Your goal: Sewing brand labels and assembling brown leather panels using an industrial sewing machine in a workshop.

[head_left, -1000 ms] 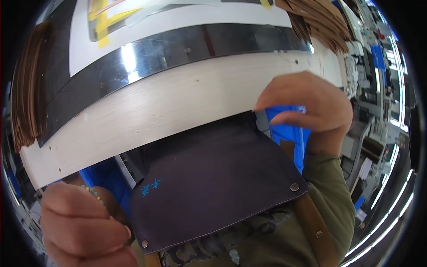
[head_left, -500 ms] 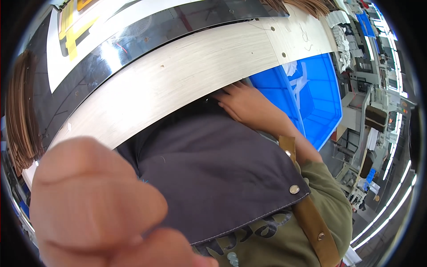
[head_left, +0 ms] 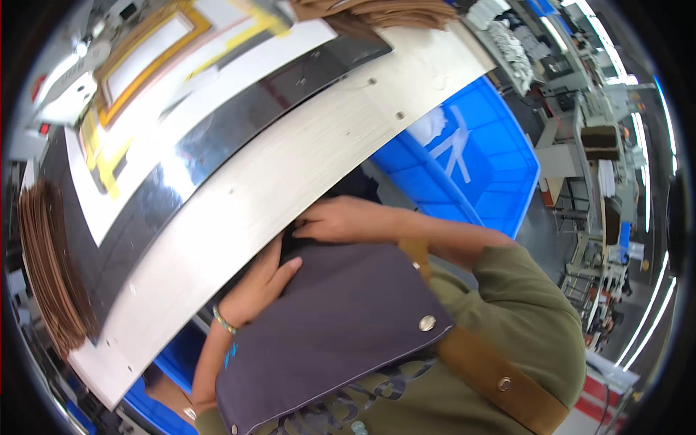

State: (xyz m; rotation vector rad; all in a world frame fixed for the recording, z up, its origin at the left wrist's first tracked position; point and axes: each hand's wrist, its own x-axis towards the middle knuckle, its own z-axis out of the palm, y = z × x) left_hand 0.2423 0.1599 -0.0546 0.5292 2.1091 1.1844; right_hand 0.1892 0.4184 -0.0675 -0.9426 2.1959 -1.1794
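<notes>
Both hands are at the dark grey apron (head_left: 333, 312) on my body, just below the pale table edge (head_left: 232, 225). My left hand (head_left: 264, 286), with a beaded bracelet at the wrist, lies on the upper apron with thumb and forefinger apart; its fingertips reach toward the shadow under the table. My right hand (head_left: 337, 217) is just right of it, fingers bent at the table edge and apron top; whatever they grip there is hidden. A tan strap (head_left: 500, 377) with metal snaps runs down beside the apron.
A blue bin (head_left: 507, 188) with white strips sits right of my arms under the table edge; another (head_left: 174, 355) is lower left. On the table are stacks of brown pieces (head_left: 51, 261), a dark glossy strip (head_left: 304, 72), a yellow-framed template (head_left: 112, 94) and a white machine (head_left: 69, 94).
My left hand has moved from close to the camera to the apron top. My right hand has moved down and left to the table edge beside it. The view has rotated.
</notes>
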